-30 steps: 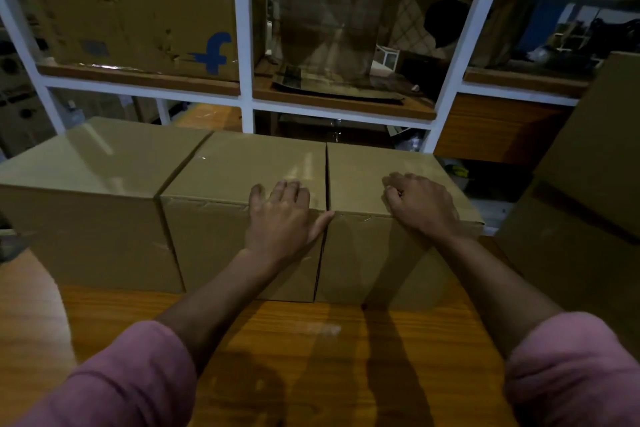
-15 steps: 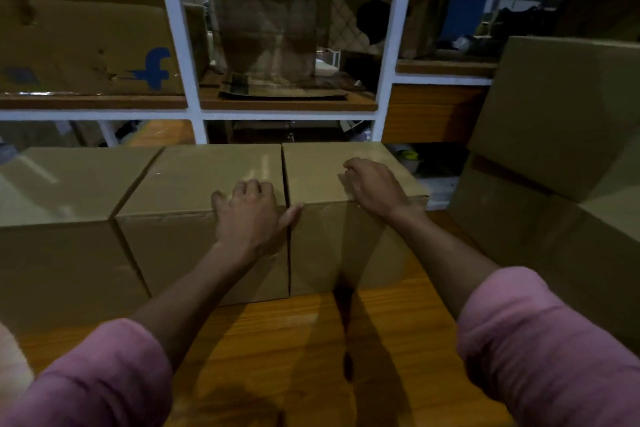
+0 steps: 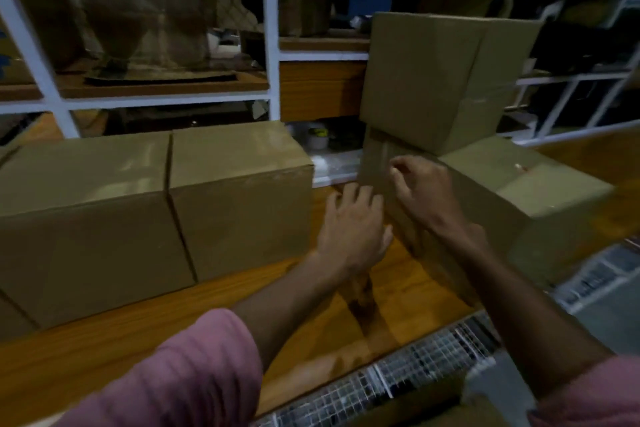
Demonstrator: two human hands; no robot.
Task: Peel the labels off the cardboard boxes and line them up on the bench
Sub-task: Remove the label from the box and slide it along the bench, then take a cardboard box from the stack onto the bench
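Plain cardboard boxes stand in a row on the wooden bench (image 3: 104, 340); the rightmost of the row (image 3: 242, 198) sits left of my hands. At the right, a lower box (image 3: 502, 204) carries another box (image 3: 440, 80) on top. My left hand (image 3: 353, 229) reaches with straight fingers toward the lower box's near left corner, over the bench. My right hand (image 3: 422, 191) hovers at that box's top left edge with fingers loosely curled, holding nothing. No label shows on any box face.
A white-framed shelf (image 3: 272, 28) with dark items and flat cardboard runs behind the bench. A wire mesh panel (image 3: 415, 367) lies below the bench's front edge at lower right. A tape roll (image 3: 317, 140) sits in the gap behind the boxes.
Both hands left the tops of the lined-up boxes and moved right to the stacked pair. The view swung right, bringing those boxes to centre.
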